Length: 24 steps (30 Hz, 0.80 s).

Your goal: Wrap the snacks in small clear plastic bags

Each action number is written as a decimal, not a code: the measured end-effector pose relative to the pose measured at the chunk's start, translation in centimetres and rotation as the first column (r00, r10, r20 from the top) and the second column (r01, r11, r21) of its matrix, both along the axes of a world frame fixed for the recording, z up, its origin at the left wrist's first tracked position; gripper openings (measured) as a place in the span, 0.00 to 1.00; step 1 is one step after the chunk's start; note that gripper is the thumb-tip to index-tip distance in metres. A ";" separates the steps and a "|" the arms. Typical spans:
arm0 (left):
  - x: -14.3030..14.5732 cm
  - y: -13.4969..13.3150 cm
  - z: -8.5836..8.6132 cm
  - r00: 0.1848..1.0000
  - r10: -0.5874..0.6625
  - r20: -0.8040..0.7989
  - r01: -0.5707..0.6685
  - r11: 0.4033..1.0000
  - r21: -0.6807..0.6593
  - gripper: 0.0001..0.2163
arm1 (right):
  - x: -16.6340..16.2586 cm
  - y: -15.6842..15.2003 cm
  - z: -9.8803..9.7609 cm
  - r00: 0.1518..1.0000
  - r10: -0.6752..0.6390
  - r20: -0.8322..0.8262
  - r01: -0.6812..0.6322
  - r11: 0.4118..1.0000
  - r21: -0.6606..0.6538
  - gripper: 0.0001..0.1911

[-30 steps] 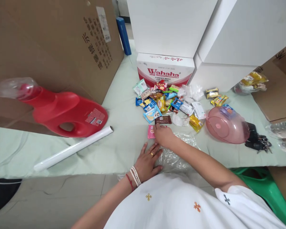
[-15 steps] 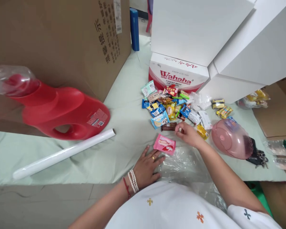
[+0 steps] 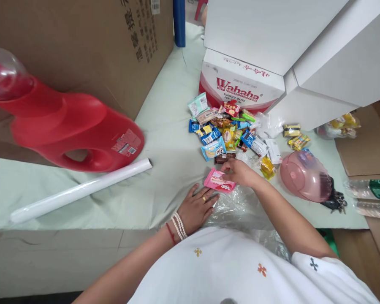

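A pink Nabati wafer packet (image 3: pixel 218 182) lies flat on the pale green cloth in front of me. My left hand (image 3: pixel 199 204) rests palm down with fingers spread, its fingertips at the packet's lower left edge. Over the packet's upper right side is my right hand (image 3: pixel 239 172), fingers bent and apart, the thumb seeming to touch the wrapper. Just above sits a brown snack bar (image 3: pixel 224 158). A light blue snack packet (image 3: pixel 213 149) belongs to the mixed heap of wrapped snacks behind it. Clear plastic bag (image 3: pixel 237 211) spreads under my right forearm.
At the left are a red plastic jug (image 3: pixel 72 126), a white roll (image 3: pixel 82 191) and a large brown carton (image 3: pixel 82 46). White boxes (image 3: pixel 272 29) stand over the Wahaha carton (image 3: pixel 237 86). To the right are a pink translucent case (image 3: pixel 300 175), keys (image 3: pixel 337 202) and plastic bottles (image 3: pixel 370 190).
My right hand has moved from beside the brown bar down and left to the pink packet. My left hand stays flat. The whole view has shifted slightly.
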<state>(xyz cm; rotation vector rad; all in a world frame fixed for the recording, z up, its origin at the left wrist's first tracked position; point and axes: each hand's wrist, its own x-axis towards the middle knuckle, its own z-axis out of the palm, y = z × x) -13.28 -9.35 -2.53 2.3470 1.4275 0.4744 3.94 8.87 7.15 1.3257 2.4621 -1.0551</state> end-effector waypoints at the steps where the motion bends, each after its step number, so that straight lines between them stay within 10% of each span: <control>1: 0.0 -0.1 -0.1 1.000 0.002 -0.006 -0.002 1.000 0.007 0.21 | 0.7 0.1 0.9 0.996 0.011 -0.086 -0.007 0.999 0.048 0.06; 7: 0.2 -0.5 0.5 0.999 0.038 -0.025 -0.039 0.999 -0.022 0.24 | 8.1 -1.7 6.3 0.745 -0.347 -0.570 0.304 0.937 -0.173 0.12; 13: -0.4 0.4 1.4 0.995 0.087 -0.043 -0.090 0.994 -0.055 0.30 | 12.0 -4.9 0.5 0.819 -0.476 -0.319 0.231 0.784 -0.576 0.25; 19: -1.4 1.6 2.2 0.989 0.117 -0.093 -0.122 0.991 -0.060 0.24 | 13.5 -3.2 -3.4 0.682 -0.637 -0.358 0.554 0.771 -0.315 0.25; 24: -0.7 1.1 2.1 0.977 0.171 -0.130 -0.176 0.984 -0.029 0.27 | 11.7 -3.4 -1.3 0.733 -0.490 -0.471 0.338 0.864 -0.372 0.20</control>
